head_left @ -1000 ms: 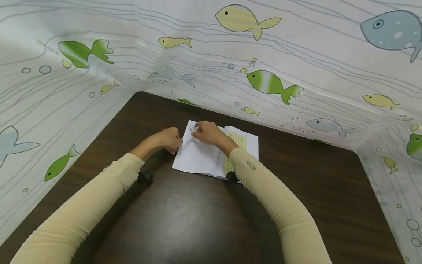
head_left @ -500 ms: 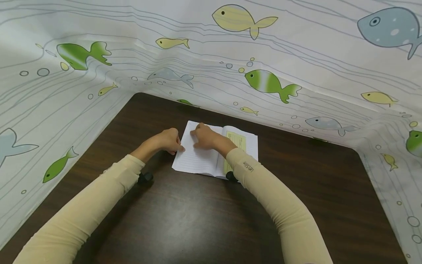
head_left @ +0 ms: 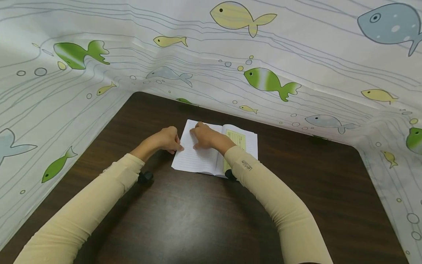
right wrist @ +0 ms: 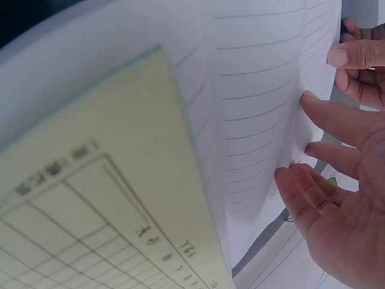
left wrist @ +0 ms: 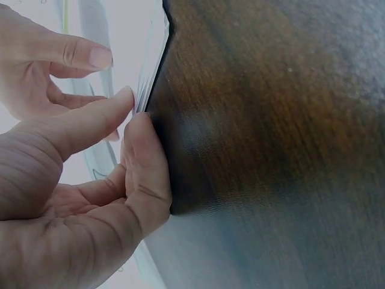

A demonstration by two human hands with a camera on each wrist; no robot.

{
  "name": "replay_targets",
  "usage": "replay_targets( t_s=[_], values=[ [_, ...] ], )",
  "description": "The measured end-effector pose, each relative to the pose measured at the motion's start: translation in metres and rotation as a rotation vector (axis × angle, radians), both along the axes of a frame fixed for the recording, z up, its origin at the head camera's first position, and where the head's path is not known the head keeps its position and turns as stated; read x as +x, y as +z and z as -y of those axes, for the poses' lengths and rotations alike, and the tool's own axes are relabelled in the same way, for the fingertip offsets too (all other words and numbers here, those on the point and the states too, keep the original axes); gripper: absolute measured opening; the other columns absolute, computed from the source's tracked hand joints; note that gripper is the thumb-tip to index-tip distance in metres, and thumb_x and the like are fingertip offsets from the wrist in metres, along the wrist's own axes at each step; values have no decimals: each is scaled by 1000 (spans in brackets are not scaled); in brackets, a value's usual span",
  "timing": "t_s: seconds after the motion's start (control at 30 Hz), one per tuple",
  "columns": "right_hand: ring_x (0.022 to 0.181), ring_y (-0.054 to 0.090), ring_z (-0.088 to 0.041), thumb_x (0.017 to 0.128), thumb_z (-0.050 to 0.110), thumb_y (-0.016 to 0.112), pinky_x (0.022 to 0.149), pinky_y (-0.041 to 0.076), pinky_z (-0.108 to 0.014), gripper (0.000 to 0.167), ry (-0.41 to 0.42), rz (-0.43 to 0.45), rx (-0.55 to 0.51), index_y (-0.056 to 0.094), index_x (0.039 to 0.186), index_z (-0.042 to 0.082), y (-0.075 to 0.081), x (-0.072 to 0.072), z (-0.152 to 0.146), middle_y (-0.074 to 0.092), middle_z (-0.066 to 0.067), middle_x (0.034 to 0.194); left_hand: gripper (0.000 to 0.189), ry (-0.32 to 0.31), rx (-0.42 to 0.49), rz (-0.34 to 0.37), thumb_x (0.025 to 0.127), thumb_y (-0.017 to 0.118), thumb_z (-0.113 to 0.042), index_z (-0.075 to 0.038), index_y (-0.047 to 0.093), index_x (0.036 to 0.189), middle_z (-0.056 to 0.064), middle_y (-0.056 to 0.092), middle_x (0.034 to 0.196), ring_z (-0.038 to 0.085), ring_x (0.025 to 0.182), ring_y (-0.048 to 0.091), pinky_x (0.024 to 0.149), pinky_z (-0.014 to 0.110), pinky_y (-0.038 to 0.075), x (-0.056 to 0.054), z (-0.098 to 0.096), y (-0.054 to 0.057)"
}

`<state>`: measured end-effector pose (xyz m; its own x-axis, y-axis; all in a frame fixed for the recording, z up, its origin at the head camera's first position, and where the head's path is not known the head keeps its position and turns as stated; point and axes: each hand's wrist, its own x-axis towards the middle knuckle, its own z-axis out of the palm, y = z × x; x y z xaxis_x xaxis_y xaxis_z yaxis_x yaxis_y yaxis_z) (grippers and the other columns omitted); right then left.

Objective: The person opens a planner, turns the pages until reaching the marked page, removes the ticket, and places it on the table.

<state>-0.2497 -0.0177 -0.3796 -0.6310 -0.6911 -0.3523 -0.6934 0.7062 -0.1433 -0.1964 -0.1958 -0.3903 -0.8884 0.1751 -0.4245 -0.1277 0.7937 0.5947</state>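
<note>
An open lined notebook [head_left: 194,159] lies on the dark wooden table. At its left edge my left hand [head_left: 169,140] pinches the page edges, thumb on top and index finger underneath, as the left wrist view shows along the stacked edges [left wrist: 155,57]. My right hand [head_left: 206,136] reaches across the notebook, its fingertips touching the upper part of the left page. Seen from the right wrist, the fingers of the right hand [right wrist: 343,205] are spread and bent slightly on the ruled paper. A pale yellow printed slip [head_left: 237,138] lies on the right page, partly hidden by the right forearm.
A white sheet with printed fish [head_left: 265,80] stands as a wall along the back and both sides of the table [head_left: 184,216]. Black wrist-worn devices show under the left sleeve [head_left: 145,176] and the right sleeve [head_left: 230,175].
My right hand has let go of a lifted page corner; the page now lies flat under its fingertips. My left thumb has come onto the page edge. Little differs over the last half second.
</note>
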Motion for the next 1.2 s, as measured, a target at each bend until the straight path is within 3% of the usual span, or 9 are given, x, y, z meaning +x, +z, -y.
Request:
replay_targets(
  t_s=[0.63, 1.2],
  values=[
    [152, 48, -31, 99, 20, 80, 131, 38, -39, 60, -55, 30, -87, 58, 152, 3, 1, -2, -6, 55, -18, 157, 20, 15, 15, -17, 97, 78, -7, 3, 62, 92, 7, 60, 87, 13, 66, 68, 66, 25, 65, 1, -2, 1],
    [154, 48, -31, 100, 19, 79, 131, 39, -40, 59, -162, 17, -143, 57, 152, 3, 16, -10, -24, 57, -15, 158, 18, 24, 22, -7, 98, 77, -5, 5, 63, 95, 8, 61, 84, 12, 65, 68, 65, 23, 65, -1, 0, -2]
  ],
)
